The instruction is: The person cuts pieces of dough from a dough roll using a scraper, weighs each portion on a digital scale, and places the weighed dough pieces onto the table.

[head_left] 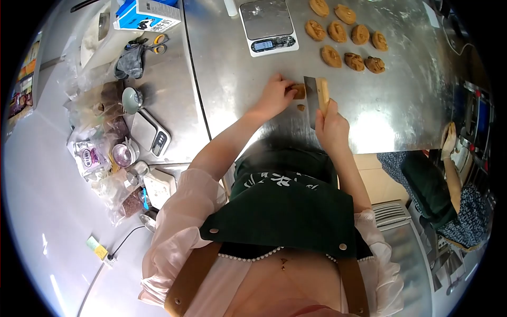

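Note:
My right hand (332,127) is wrapped round the wooden handle of a dough scraper (310,92), its flat metal blade standing on edge over the steel table. Just left of the blade lies a piece of brown dough (299,91), gripped at its left side by the bent fingers of my left hand (274,98). A small dough scrap (301,108) sits below that piece. Farther up the table, several brown dough pieces (337,31) are set out in loose rows. A digital scale (269,26) with a lit display stands above my left hand.
At the left are a blue and white carton (148,17), scissors (159,44), a green bowl (132,100), a second scale (150,132) and plastic bags (90,158). A seam divides the steel surface. A co-worker (438,195) in a dark apron is at the right.

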`<state>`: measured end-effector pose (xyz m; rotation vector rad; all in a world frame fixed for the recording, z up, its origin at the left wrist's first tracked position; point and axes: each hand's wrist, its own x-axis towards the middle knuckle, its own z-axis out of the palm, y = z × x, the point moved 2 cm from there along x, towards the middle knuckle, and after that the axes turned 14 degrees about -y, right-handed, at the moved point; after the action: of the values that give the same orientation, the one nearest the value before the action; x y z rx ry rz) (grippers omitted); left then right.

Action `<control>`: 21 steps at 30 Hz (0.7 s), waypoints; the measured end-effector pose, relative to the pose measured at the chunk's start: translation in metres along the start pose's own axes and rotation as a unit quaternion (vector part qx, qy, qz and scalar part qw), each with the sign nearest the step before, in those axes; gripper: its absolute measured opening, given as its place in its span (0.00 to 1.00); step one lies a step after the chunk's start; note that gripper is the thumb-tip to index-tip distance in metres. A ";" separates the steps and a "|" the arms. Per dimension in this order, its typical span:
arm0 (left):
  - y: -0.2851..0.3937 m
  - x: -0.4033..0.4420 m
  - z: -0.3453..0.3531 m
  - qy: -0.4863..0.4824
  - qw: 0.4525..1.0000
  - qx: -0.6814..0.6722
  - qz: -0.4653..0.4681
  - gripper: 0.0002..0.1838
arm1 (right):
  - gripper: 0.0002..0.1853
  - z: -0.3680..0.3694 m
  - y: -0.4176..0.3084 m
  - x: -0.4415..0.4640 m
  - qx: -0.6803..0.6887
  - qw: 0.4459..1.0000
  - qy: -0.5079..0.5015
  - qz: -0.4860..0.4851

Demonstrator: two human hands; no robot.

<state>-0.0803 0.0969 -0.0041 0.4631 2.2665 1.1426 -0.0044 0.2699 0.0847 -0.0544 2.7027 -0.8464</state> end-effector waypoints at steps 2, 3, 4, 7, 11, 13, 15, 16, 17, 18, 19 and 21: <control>0.005 -0.005 0.001 0.022 0.999 0.041 0.004 0.15 | 0.18 0.004 0.000 0.003 -0.013 1.000 0.003 -0.007; 0.004 -0.006 0.003 0.032 0.999 0.040 0.004 0.14 | 0.18 0.004 -0.001 0.005 -0.021 1.000 -0.010 0.002; 0.003 -0.007 0.005 0.041 0.998 0.040 0.005 0.14 | 0.18 0.005 -0.002 0.007 -0.029 0.999 -0.023 0.010; 0.004 -0.010 0.008 0.054 0.998 0.014 -0.003 0.14 | 0.16 0.014 -0.004 0.018 -0.071 0.996 -0.050 0.020; 0.003 -0.005 0.012 0.062 0.998 0.000 -0.007 0.14 | 0.15 0.021 -0.002 0.030 -0.112 0.989 -0.092 0.006; 0.002 -0.001 0.010 0.047 0.998 -0.032 -0.026 0.18 | 0.15 0.020 0.001 0.030 -0.112 0.992 -0.050 -0.009; 0.004 -0.002 0.008 0.014 0.999 -0.014 -0.041 0.21 | 0.15 0.019 0.006 0.029 -0.102 0.994 -0.027 -0.013; 0.008 -0.002 0.006 -0.011 0.999 0.021 -0.044 0.23 | 0.15 0.018 0.011 0.029 -0.092 0.995 -0.022 -0.009; 0.012 -0.003 0.005 -0.035 0.997 0.057 -0.046 0.24 | 0.15 0.017 0.015 0.028 -0.084 0.996 -0.016 -0.006; 0.016 -0.008 0.008 -0.019 0.996 0.082 -0.038 0.25 | 0.16 0.015 0.016 0.027 -0.072 0.997 -0.017 0.002; 0.023 -0.017 0.013 -0.002 0.994 0.107 -0.031 0.25 | 0.16 0.012 0.016 0.024 -0.059 0.998 -0.019 0.009; 0.027 -0.028 0.015 0.019 0.996 0.091 -0.015 0.25 | 0.17 0.004 0.016 0.016 -0.012 1.000 -0.010 0.025</control>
<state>-0.0476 0.1074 0.0193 0.4793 2.4137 0.9424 -0.0176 0.2784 0.0678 -0.0022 2.6833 -0.7950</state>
